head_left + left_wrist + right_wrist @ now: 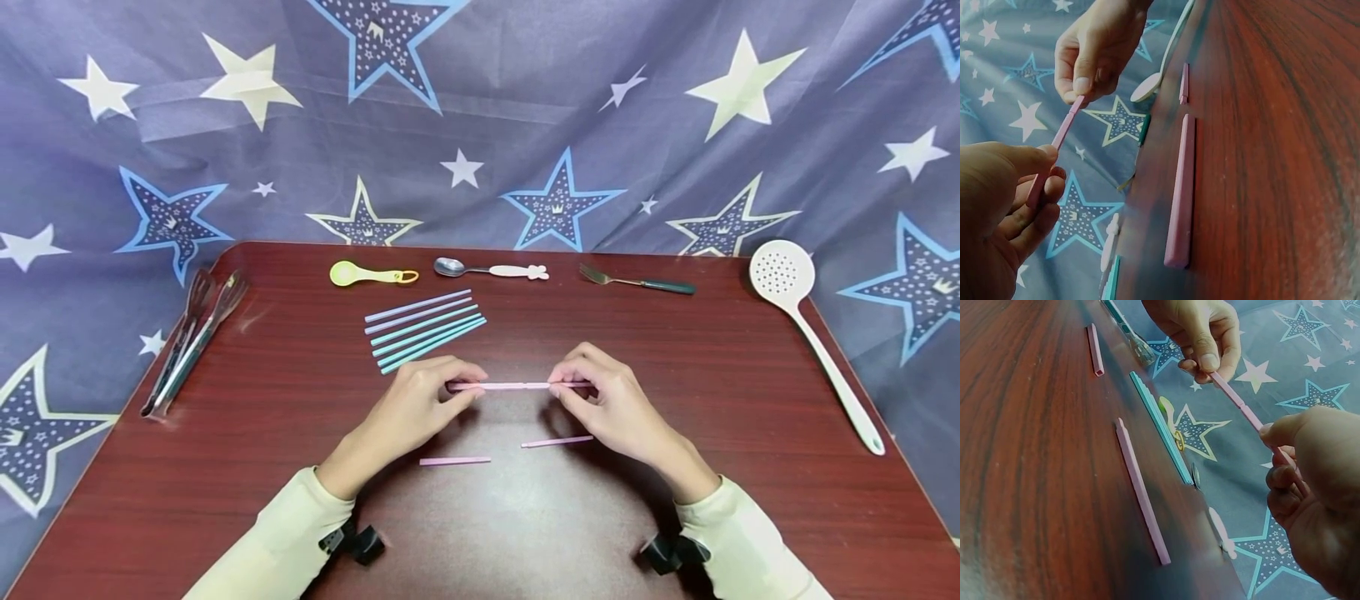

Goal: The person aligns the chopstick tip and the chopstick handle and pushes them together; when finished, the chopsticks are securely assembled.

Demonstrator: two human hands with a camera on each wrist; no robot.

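Observation:
A thin pink stick (504,386) is held level above the table between both hands, with a visible joint line near its middle. My left hand (435,396) pinches its left part between thumb and fingers. At the other end, my right hand (607,400) pinches the right part the same way; the joint (1242,405) lies between the two hands. Two shorter pink stick pieces lie on the table below the hands: a left piece (455,461) and a right piece (557,442). In the right wrist view, the right piece (1141,494) shows a narrowed tip.
Several blue and teal sticks (423,329) lie beyond my left hand. Along the back are a yellow measuring spoon (367,273), a spoon (491,269) and a fork (637,282). Tongs (195,342) lie at left, a white skimmer (813,333) at right. A starred curtain (480,125) hangs behind.

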